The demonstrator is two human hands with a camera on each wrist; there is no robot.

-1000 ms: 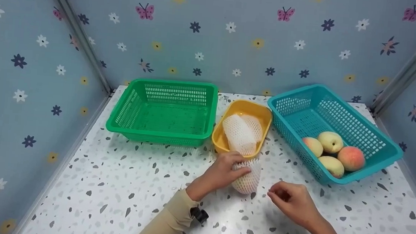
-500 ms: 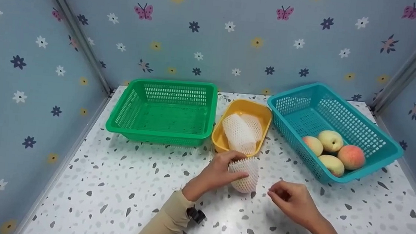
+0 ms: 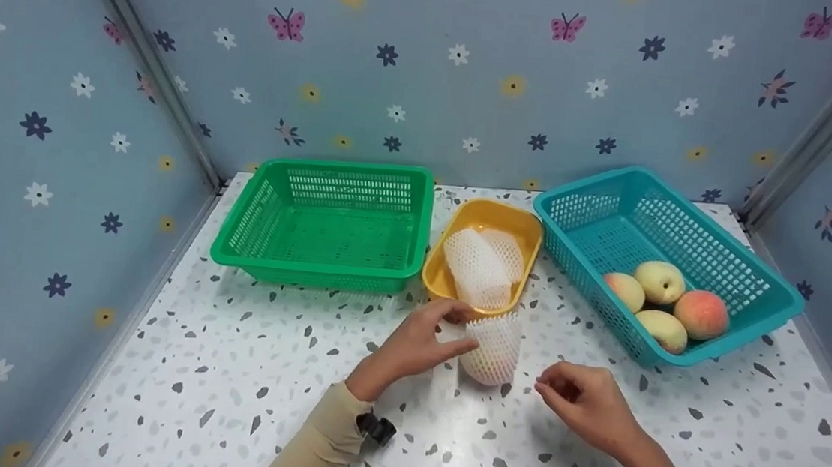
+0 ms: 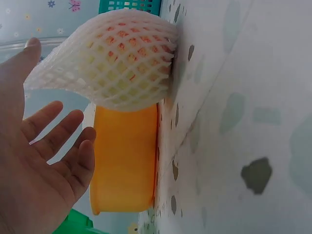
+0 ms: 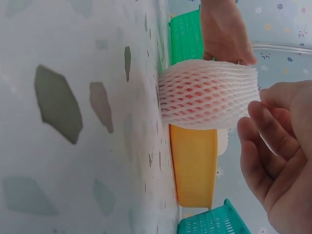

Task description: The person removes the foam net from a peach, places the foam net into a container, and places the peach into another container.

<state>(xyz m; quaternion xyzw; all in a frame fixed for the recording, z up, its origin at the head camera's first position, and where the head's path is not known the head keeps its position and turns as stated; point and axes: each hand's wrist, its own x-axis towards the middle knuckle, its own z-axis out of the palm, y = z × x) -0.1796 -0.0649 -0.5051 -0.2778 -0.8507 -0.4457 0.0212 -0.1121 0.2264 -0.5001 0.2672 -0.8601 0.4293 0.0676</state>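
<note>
A peach in a white foam net sleeve (image 3: pixel 493 353) stands on the table just in front of the yellow bin, the sleeve's open end upward. Red and yellow skin shows through the mesh (image 4: pixel 129 58). To its left is my left hand (image 3: pixel 422 339), thumb and fingers spread; in the left wrist view the palm (image 4: pixel 44 180) faces the sleeve and holds nothing. My right hand (image 3: pixel 593 403) hovers to the right of the peach, fingers loosely curled with nothing in them. Its thumb and fingertips overlap the sleeve's open end in the right wrist view.
The yellow bin (image 3: pixel 433 284) holds white foam nets (image 3: pixel 477 265). A green basket (image 3: pixel 318 274) stands at the back left. At the back right, a teal basket (image 3: pixel 696 220) holds several peaches (image 3: pixel 701 315). Flower-patterned walls enclose the speckled table (image 3: pixel 236 398).
My left hand has let go of the foam net sleeve and drawn back to the left, its fingers spreading. The sleeved peach stays standing. My right hand has not moved.
</note>
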